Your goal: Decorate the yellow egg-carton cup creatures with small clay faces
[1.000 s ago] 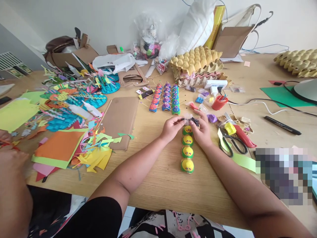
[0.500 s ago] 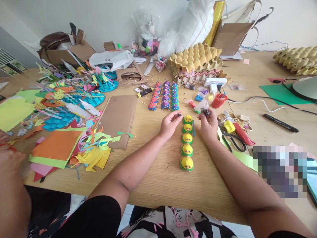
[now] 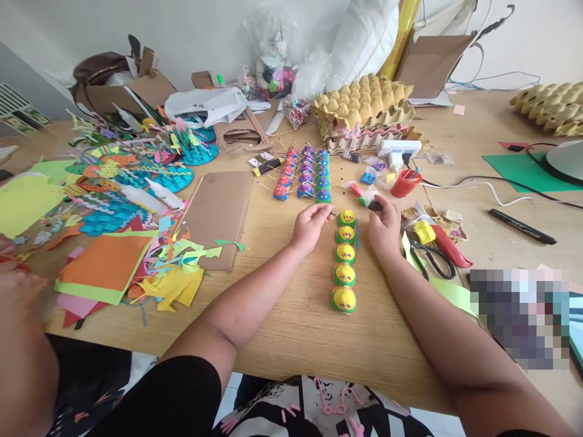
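Observation:
A row of yellow-and-green egg-carton cups with drawn faces (image 3: 345, 275) stands on the table in front of me. Left of its far end, my left hand (image 3: 313, 226) pinches a tiny dark piece between thumb and fingertips. My right hand (image 3: 383, 227), right of the far end, is closed on a small dark lump (image 3: 375, 206) beside a clear plastic bag. A thin blue stick (image 3: 357, 234) lies along the row's right side. Beyond my hands stand three finished-looking rows in red (image 3: 285, 176), purple (image 3: 306, 175) and blue-green (image 3: 323, 176), with pins sticking out.
Scissors (image 3: 435, 260), a red cup (image 3: 406, 183) and a black marker (image 3: 521, 226) are to the right. Cardboard (image 3: 218, 212), coloured paper (image 3: 102, 267) and scraps lie left. Egg trays (image 3: 364, 103) are stacked behind. Another person's arm (image 3: 22, 328) is at the far left.
The view has shifted slightly. The dark lump in my right hand sits lower against the fingers, and the plastic bag beside it lies nearer the table. My left hand still pinches the tiny piece.

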Demonstrator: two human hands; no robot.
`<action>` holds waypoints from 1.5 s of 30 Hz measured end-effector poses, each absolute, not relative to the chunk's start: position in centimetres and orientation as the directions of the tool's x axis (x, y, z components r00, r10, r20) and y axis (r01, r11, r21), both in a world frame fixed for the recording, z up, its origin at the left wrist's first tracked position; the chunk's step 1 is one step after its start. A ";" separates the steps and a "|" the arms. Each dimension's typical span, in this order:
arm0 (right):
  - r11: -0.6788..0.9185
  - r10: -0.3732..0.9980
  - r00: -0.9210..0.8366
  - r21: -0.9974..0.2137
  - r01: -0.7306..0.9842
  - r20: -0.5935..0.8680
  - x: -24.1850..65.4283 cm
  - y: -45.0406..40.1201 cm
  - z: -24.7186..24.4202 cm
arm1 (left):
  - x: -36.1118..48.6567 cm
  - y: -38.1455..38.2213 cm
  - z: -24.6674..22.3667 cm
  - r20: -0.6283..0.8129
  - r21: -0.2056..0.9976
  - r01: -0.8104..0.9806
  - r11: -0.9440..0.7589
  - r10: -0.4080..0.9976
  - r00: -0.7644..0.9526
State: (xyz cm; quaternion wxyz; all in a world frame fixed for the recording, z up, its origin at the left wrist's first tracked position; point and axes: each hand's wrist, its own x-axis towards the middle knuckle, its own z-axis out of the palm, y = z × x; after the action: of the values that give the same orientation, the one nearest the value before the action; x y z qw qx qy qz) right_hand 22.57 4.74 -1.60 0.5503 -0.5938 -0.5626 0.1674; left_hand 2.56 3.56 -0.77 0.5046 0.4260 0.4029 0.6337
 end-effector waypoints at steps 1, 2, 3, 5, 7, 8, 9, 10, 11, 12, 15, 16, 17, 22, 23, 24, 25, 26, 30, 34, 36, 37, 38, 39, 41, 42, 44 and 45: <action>0.213 0.864 0.297 -0.831 0.515 0.405 22.7 4.9 -1.9 | 2.6 3.6 -0.8 0.131 0.941 -0.296 -0.166 0.982 -0.134; 0.195 0.873 0.284 -0.818 0.541 0.396 22.7 5.1 -2.1 | 2.6 3.6 -0.8 0.128 0.941 -0.295 -0.165 0.982 -0.141; 0.185 0.878 0.273 -0.804 0.565 0.393 22.8 5.3 -2.3 | 2.6 3.7 -0.8 0.125 0.942 -0.292 -0.164 0.981 -0.148; 0.178 0.880 0.259 -0.782 0.597 0.398 22.8 5.6 -2.6 | 2.6 3.7 -0.9 0.128 0.941 -0.292 -0.169 0.979 -0.157; 0.173 0.882 0.252 -0.771 0.612 0.398 22.8 5.7 -2.8 | 2.6 3.6 -0.8 0.150 0.939 -0.290 -0.186 0.978 -0.142; 0.165 0.883 0.255 -0.769 0.617 0.395 22.8 5.8 -2.9 | 2.6 3.5 -0.8 0.167 0.937 -0.287 -0.197 0.978 -0.126; 0.158 0.881 0.261 -0.766 0.623 0.394 22.7 5.7 -3.0 | 2.6 3.5 -0.9 0.183 0.937 -0.281 -0.207 0.977 -0.107; 0.157 0.875 0.268 -0.760 0.631 0.404 22.6 5.7 -3.1 | 2.6 3.4 -0.9 0.196 0.939 -0.272 -0.213 0.977 -0.087; 0.167 0.863 0.271 -0.747 0.643 0.427 22.5 5.5 -3.1 | 2.6 3.4 -1.0 0.203 0.941 -0.262 -0.214 0.977 -0.069; 0.190 0.844 0.268 -0.727 0.659 0.464 22.3 5.4 -3.1 | 2.6 3.4 -1.2 0.205 0.944 -0.253 -0.212 0.977 -0.054; 0.320 0.773 0.196 -0.637 0.702 0.604 21.7 4.5 -2.7 | 2.6 3.6 -1.6 0.202 0.953 -0.228 -0.200 0.979 -0.017; 0.366 0.753 0.155 -0.604 0.708 0.639 21.5 4.2 -2.4 | 2.6 3.7 -1.7 0.200 0.956 -0.219 -0.196 0.980 -0.004; 0.409 0.740 0.111 -0.574 0.710 0.664 21.3 3.8 -2.1 | 2.6 3.7 -1.7 0.197 0.959 -0.209 -0.192 0.980 0.006; 0.536 0.700 -0.055 -0.474 0.699 0.712 20.8 2.7 -0.9 | 2.6 3.4 -1.2 0.201 0.962 -0.197 -0.189 0.979 0.041; 0.539 0.704 -0.064 -0.473 0.697 0.708 20.8 2.5 -0.8 | 2.6 3.2 -1.0 0.213 0.960 -0.195 -0.199 0.976 0.050; 0.537 0.713 -0.069 -0.480 0.694 0.698 20.7 2.4 -0.6 | 2.6 3.0 -0.8 0.229 0.959 -0.187 -0.215 0.972 0.058; 0.533 0.726 -0.073 -0.492 0.689 0.684 20.7 2.3 -0.5 | 2.6 2.9 -0.7 0.251 0.956 -0.171 -0.238 0.966 0.063; 0.528 0.740 -0.077 -0.507 0.681 0.668 20.7 2.2 -0.4 | 2.6 2.7 -0.5 0.278 0.952 -0.149 -0.266 0.958 0.065; 0.531 0.766 -0.100 -0.538 0.654 0.635 20.6 1.9 0.1 | 2.6 2.4 -0.1 0.382 0.924 -0.058 -0.378 0.922 0.065; 0.556 0.771 -0.155 -0.534 0.636 0.618 20.4 1.8 0.1 | 2.8 2.4 -0.2 0.357 0.934 -0.044 -0.355 0.931 0.080; 0.573 0.764 -0.175 -0.528 0.627 0.621 20.4 1.9 0.1 | 2.9 2.3 -0.3 0.341 0.940 -0.033 -0.340 0.937 0.074; 0.582 0.757 -0.182 -0.522 0.624 0.627 20.4 1.9 0.0 | 2.9 2.2 -0.3 0.348 0.937 -0.021 -0.348 0.935 0.071; 0.590 0.749 -0.186 -0.513 0.623 0.635 20.3 1.9 -0.1 | 2.9 2.2 -0.3 0.368 0.930 -0.001 -0.369 0.927 0.073; 0.596 0.742 -0.188 -0.505 0.624 0.643 20.3 2.0 -0.1 | 2.9 2.1 -0.2 0.395 0.917 0.024 -0.398 0.915 0.081; 0.602 0.732 -0.185 -0.496 0.626 0.656 20.3 2.1 -0.2 | 2.8 2.1 0.0 0.454 0.883 0.081 -0.462 0.885 0.107; 0.601 0.731 -0.177 -0.499 0.625 0.659 20.3 2.1 -0.3 | 2.7 2.0 0.0 0.480 0.864 0.107 -0.492 0.869 0.117; 0.593 0.735 -0.153 -0.517 0.617 0.661 20.3 2.2 -0.2 | 2.6 2.0 0.2 0.522 0.831 0.149 -0.536 0.844 0.124; 0.589 0.738 -0.142 -0.528 0.611 0.659 20.3 2.2 -0.2 | 2.6 2.0 0.3 0.533 0.821 0.163 -0.548 0.837 0.126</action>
State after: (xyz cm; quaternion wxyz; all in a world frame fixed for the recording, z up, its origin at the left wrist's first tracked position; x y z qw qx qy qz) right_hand 20.26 2.22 -0.19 0.4776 -0.4483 -0.7526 0.0665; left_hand 2.61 1.99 0.25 0.3055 0.6853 0.3645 0.5515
